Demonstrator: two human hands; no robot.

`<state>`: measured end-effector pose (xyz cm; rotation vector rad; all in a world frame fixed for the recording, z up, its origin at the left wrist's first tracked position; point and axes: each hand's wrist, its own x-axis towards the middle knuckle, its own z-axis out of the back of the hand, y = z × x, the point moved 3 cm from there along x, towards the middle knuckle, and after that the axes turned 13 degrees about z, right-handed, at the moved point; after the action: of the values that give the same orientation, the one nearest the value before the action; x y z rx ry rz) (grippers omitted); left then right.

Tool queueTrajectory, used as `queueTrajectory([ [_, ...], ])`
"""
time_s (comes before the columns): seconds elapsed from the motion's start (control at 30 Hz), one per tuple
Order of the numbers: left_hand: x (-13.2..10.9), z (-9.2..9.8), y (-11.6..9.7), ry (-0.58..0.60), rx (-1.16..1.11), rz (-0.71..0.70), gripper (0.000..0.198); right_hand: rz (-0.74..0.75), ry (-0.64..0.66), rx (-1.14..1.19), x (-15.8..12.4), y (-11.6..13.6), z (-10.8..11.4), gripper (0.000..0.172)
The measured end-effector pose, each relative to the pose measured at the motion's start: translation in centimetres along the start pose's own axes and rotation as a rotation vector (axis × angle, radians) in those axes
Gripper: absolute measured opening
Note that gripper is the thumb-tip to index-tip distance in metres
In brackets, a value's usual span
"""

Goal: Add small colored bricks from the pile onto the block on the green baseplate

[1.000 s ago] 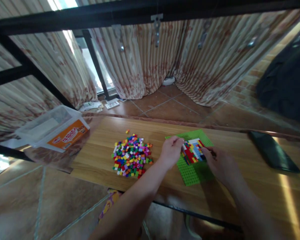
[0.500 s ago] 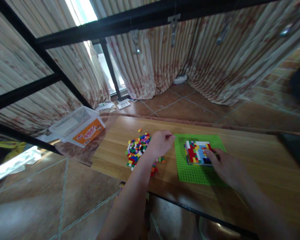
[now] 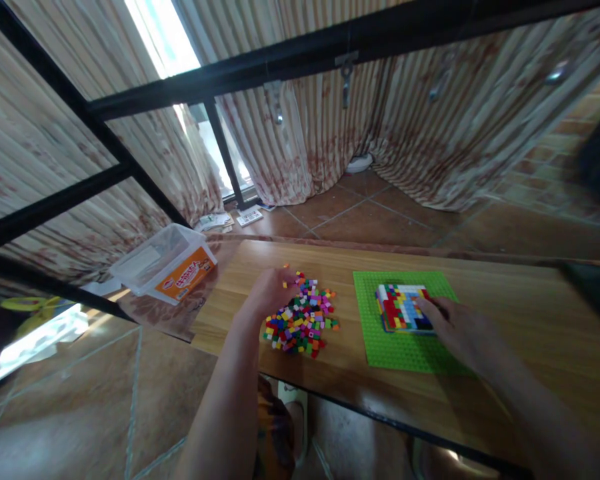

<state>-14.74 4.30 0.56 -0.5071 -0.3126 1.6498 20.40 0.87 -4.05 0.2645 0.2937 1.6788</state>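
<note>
My left hand (image 3: 274, 292) is over the left side of a pile of small coloured bricks (image 3: 303, 323), its fingers slightly parted and bent down. A yellow brick shows by its fingertips; I cannot make out a firm hold on it. My right hand (image 3: 455, 328) grips the right edge of a block of joined bricks (image 3: 405, 308), thumb on top and fingers at the far side. Red, yellow, white and light blue patches cover the block's top. It rests on a green studded baseplate (image 3: 380, 353), and the hand covers its right end.
The wooden table (image 3: 520, 293) carries the pile and the baseplate. Beyond its left end stands a clear plastic tub (image 3: 175, 263) with an orange label. A dark object (image 3: 593, 297) lies at the right end. Curtains (image 3: 300, 147) and a black metal frame (image 3: 260, 70) are behind.
My left hand has moved left, from between the pile and the baseplate to the pile's left side, uncovering more bricks. The right hand keeps its hold on the block. The view has shifted slightly.
</note>
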Motion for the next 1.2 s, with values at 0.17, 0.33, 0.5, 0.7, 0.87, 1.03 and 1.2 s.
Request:
queueTrajectory([
  [0.17, 3.3, 0.2, 1.1, -0.317, 0.046, 0.292, 0.027, 0.031, -0.013, 0.012, -0.1, 0.1, 0.0, 0.064],
  [0.33, 4.4, -1.5, 0.9, -0.275, 0.152, 0.316, 0.02, 0.011, -0.008, 0.008, -0.2, 0.2, 0.2, 0.06],
  [0.5, 4.4, -1.5, 0.3, -0.283, 0.176, 0.334, 0.019, 0.019, -0.018, 0.062, -0.2, 0.9, 0.6, 0.056],
  [0.7, 3.6, -1.4, -2.8, -0.316, -0.063, 0.131, 0.016, -0.017, -0.058, 0.218, -0.3, 1.1, 1.2, 0.053],
  [0.87, 0.8, -3.8, -7.4, -0.164, -0.322, -0.119, 0.009, 0.038, 0.046, 0.403, -0.9, 1.7, 0.9, 0.058],
  [1.03, -1.3, -6.2, -10.3, -0.021, -0.459, -0.228, 0.01, 0.088, 0.062, 0.484, -1.1, 2.0, 1.0, 0.057],
  [1.2, -1.9, -7.0, -11.7, 0.091, -0.485, -0.264, 0.012, 0.195, 0.029, 0.545, -0.9, 1.9, 1.6, 0.049],
])
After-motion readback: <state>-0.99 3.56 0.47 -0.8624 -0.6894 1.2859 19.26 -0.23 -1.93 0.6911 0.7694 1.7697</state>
